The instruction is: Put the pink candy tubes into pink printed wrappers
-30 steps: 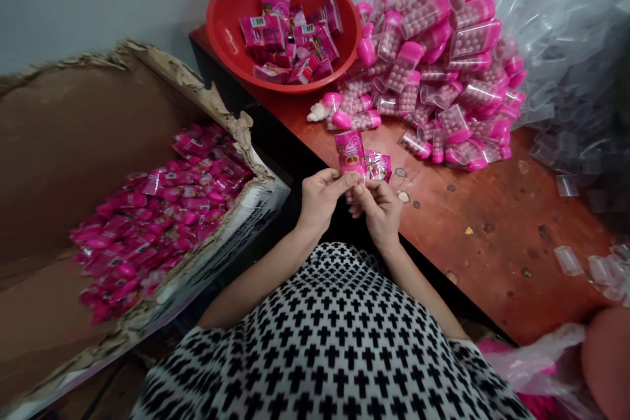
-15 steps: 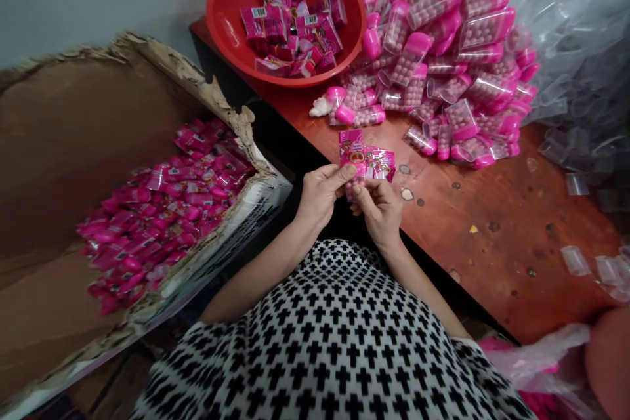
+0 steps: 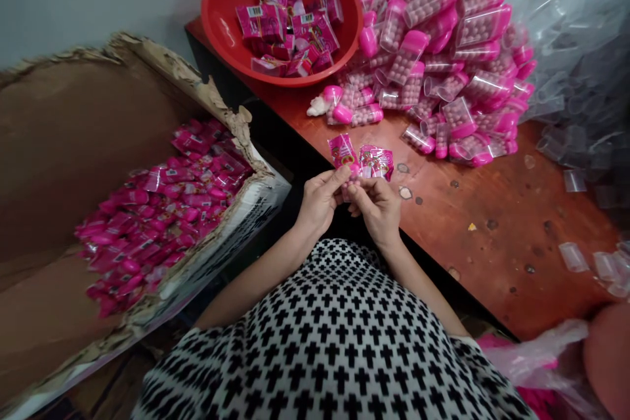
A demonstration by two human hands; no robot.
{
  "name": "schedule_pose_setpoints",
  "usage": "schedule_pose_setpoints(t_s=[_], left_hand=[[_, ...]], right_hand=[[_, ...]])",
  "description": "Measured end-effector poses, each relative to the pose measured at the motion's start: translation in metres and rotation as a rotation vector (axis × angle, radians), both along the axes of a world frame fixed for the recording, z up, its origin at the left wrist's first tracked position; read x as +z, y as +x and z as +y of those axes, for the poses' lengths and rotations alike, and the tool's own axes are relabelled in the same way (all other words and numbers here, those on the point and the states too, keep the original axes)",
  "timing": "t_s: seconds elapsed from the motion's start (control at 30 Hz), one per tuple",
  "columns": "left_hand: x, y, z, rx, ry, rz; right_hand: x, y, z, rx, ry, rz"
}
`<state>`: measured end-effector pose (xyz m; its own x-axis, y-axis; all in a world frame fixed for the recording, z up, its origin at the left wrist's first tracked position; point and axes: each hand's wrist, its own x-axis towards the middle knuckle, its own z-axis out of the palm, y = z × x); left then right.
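In front of my body, my left hand (image 3: 319,202) and my right hand (image 3: 380,211) meet at the table's near edge, both closed. Between their thumbs and fingers is a small clear tube of pink candy balls (image 3: 352,178), partly hidden by the fingertips. A pink printed wrapper (image 3: 341,148) sticks up from my left fingertips, leaning left; whether the tube is inside it I cannot tell. Just beyond my right hand, another pink printed wrapper (image 3: 377,161) lies on the table.
Pink-capped candy tubes (image 3: 443,65) are heaped on the red-brown table (image 3: 472,262). Behind left stands a red bowl (image 3: 221,33) of wrapped packets. A torn cardboard box (image 3: 59,118) at left holds many pink packets (image 3: 162,210). Clear empty tubes (image 3: 573,257) lie at right.
The held wrapper has tilted to the left and sunk slightly toward the hands. Both hands remain closed in nearly the same place, and the view has shifted a little.
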<state>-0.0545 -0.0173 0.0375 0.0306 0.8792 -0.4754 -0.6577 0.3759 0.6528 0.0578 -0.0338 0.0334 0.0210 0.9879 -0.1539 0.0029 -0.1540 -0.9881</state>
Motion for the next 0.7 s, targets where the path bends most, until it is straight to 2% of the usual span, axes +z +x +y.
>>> schedule_pose_setpoints(t_s=[0.1,0.23,0.37,0.57,0.7], left_hand=[[-0.001,0.000,0.002,0.025,-0.014,0.005],[-0.001,0.004,-0.003,-0.080,0.016,-0.044],[0.001,0.006,-0.007,-0.152,0.061,-0.117],[0.004,-0.002,-0.003,0.033,0.025,-0.098],[0.004,0.002,-0.010,0.028,0.018,-0.093]], right_hand=[[-0.001,0.000,-0.001,0.049,0.008,-0.038],[0.000,-0.002,0.004,0.002,-0.133,0.198],[0.000,-0.001,0.009,-0.069,-0.152,0.323],[0.004,0.003,0.005,0.056,-0.064,0.302],[0.004,-0.003,0.008,0.039,-0.039,0.278]])
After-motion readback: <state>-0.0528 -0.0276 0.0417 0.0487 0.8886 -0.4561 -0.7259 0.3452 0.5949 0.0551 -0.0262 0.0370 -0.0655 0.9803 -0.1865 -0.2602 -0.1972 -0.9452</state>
